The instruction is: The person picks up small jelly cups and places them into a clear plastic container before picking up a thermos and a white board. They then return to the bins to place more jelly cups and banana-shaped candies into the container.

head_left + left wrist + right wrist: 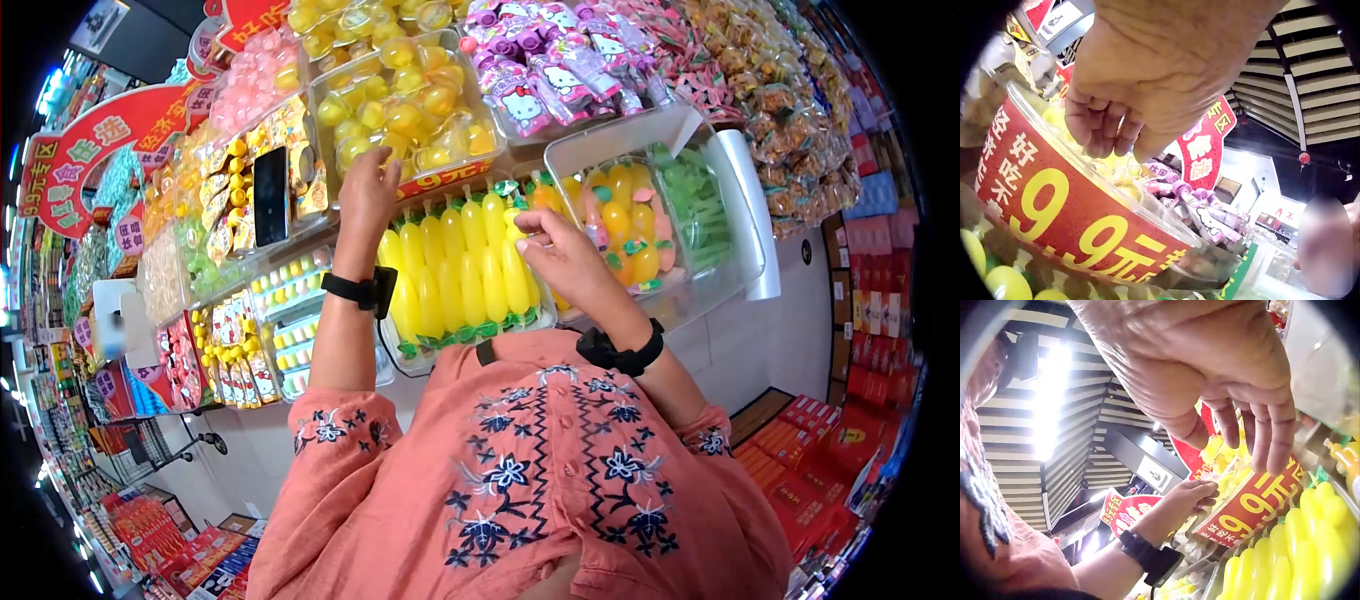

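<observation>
My left hand (368,190) is over the near left part of a clear bin (318,110) of round yellow packs (405,115); its fingers bend loosely, and in the left wrist view the hand (1147,81) hangs above the bin's red 9.9 price label (1072,219). Whether its fingertips touch the packs cannot be told. My right hand (565,255) hovers at the right end of a tray of long yellow tubes (460,260) with green ends. Its fingers point downward, loosely bent and apart, in the right wrist view (1210,381), with nothing visible in them.
A black phone (271,197) lies on the snack packs to the left. Right of the tubes, a clear bin (590,150) with a raised lid holds orange and green sweets. Purple packs (550,75) stand behind. Red boxes (800,450) sit low at the right.
</observation>
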`<state>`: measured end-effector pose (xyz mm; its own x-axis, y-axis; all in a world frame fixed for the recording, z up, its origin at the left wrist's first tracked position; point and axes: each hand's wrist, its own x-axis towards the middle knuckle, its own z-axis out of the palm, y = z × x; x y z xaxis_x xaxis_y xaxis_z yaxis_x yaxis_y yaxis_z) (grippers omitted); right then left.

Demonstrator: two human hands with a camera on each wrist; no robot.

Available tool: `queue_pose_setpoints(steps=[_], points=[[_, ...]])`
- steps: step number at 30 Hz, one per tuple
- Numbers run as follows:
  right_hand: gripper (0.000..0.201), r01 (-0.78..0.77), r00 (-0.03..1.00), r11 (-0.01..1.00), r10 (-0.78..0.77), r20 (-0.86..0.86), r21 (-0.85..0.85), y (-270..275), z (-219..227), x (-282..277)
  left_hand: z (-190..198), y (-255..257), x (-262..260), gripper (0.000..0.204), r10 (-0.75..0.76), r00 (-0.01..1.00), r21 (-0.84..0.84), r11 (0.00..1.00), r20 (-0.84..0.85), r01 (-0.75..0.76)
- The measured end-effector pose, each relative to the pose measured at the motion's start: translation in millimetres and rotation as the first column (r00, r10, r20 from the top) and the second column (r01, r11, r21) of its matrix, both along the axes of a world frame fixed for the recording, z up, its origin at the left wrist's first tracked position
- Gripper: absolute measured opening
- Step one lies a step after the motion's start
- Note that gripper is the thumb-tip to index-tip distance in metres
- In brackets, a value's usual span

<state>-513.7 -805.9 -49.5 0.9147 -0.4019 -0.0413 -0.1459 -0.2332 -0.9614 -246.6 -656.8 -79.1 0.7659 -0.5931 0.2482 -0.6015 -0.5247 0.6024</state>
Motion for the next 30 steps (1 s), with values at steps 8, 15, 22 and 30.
queue_pose_setpoints(steps=[8,15,22,30], points=[[0.034,0.005,0.999,0.999,-0.003,-0.044,0.039,4.5,-4.9,-2.8,14.3,20.7,10.1,0.035,0.02,0.999,-0.01,1.0,-0.027,-0.021],[0.034,-0.047,0.997,0.995,0.053,-0.06,0.087,8.4,-5.0,3.0,94.6,49.8,-26.9,0.038,-0.078,0.946,-0.131,0.991,-0.314,0.039],[0.035,-0.133,0.99,0.982,0.138,-0.024,0.133,8.3,2.1,8.3,214.9,57.5,-23.3,0.041,-0.144,0.926,-0.102,0.988,-0.35,0.115],[0.035,-0.115,0.992,0.987,0.108,0.067,0.113,13.3,14.3,20.3,244.3,-16.1,104.5,0.049,-0.212,0.97,-0.355,0.921,-0.121,0.157]])
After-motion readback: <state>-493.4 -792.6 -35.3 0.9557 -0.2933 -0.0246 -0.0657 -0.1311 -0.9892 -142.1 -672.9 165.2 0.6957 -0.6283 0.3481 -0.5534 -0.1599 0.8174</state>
